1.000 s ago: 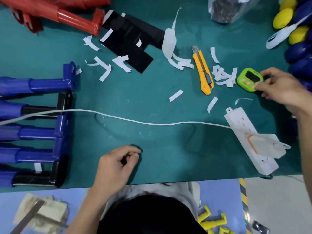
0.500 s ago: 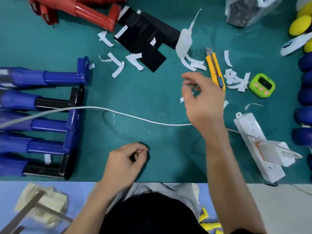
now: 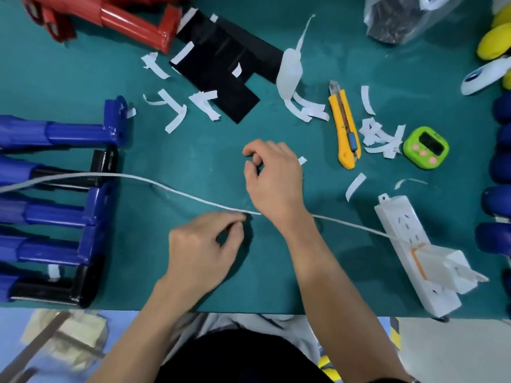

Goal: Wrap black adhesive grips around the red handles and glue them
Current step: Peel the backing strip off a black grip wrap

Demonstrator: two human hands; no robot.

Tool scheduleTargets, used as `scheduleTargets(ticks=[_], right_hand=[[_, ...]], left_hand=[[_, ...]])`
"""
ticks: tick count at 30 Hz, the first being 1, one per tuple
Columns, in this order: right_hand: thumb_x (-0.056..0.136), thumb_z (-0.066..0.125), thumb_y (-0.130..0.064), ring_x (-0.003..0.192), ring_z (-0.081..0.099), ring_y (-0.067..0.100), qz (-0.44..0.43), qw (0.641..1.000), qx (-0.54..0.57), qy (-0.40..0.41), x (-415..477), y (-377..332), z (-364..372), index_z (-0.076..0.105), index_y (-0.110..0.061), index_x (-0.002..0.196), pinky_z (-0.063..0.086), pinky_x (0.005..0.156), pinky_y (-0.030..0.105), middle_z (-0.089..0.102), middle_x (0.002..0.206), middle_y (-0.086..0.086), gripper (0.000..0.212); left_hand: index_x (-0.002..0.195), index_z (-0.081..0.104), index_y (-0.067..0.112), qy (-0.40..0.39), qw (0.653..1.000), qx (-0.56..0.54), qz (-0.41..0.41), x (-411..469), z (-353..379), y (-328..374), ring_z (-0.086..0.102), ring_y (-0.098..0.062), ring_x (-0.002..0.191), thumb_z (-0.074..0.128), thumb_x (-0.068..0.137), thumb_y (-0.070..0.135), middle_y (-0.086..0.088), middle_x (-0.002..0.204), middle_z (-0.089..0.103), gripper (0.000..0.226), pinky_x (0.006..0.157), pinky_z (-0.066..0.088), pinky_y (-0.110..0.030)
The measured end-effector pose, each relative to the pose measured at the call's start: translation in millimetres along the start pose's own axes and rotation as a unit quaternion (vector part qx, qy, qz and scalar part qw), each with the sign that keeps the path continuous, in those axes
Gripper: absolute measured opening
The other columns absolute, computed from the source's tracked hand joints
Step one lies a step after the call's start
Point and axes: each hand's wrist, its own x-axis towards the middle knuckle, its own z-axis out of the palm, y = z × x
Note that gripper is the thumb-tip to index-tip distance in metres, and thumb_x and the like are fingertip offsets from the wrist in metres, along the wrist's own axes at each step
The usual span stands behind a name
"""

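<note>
The red handles [image 3: 130, 22] lie at the table's top left, and the flat black adhesive grips [image 3: 221, 70] lie just right of them. A white glue bottle [image 3: 289, 74] rests against the grips' right edge. My right hand [image 3: 273, 181] hovers over the table's middle with its fingers curled, and nothing shows in it. My left hand [image 3: 204, 244] is below it, close to the white cable [image 3: 166, 186]. It is blurred, with thumb and forefinger pinched together. Whether anything small sits between them is not visible. Both hands are far from the red handles.
Blue handles [image 3: 60, 134], some wrapped in black [image 3: 55, 290], line the left edge. A yellow utility knife [image 3: 344, 125], a green timer [image 3: 425, 147], a white power strip [image 3: 414, 252] and several white paper strips [image 3: 177, 117] lie around. A plastic bag [image 3: 395, 17] is at top right.
My right hand left the green timer and swept left to the table's middle. My left hand rose slightly toward the cable and kept its pinch.
</note>
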Motion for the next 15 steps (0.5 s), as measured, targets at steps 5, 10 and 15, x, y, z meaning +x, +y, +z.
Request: scheduleTargets(ticks=[5,10,15], right_hand=[[0.086,0.067,-0.005,0.080,0.054,0.026,0.003,1.000,0.025,-0.013,0.4,1.9,-4.6,0.071,-0.013,0.096,0.048,0.079,0.044,0.061,0.077,-0.003,0.014],[0.084,0.065,-0.004,0.079,0.051,0.027,0.006,0.999,0.026,-0.028,-0.8,-0.7,-7.1,0.070,-0.012,0.090,0.044,0.078,0.044,0.060,0.076,-0.001,0.011],[0.084,0.066,-0.002,0.078,0.050,0.027,0.014,0.999,0.028,-0.020,-1.8,-3.3,-6.6,0.069,-0.011,0.086,0.043,0.077,0.044,0.060,0.075,-0.001,0.010]], left_hand=[[0.118,0.070,0.018,0.082,0.993,0.077,0.024,70.6,21.6,1.4,0.063,-0.019,0.090,0.060,0.093,0.014,0.001,0.099,0.072,0.028,0.076,0.048,-0.031],[0.131,0.066,0.004,0.041,0.991,0.093,0.083,77.9,42.3,-19.3,0.056,-0.026,0.092,0.057,0.099,0.010,-0.007,0.111,0.069,0.033,0.084,0.047,-0.034],[0.133,0.064,0.006,0.040,0.992,0.083,0.081,74.3,46.9,-26.4,0.056,-0.027,0.095,0.064,0.100,0.009,-0.003,0.115,0.065,0.033,0.089,0.046,-0.033]])
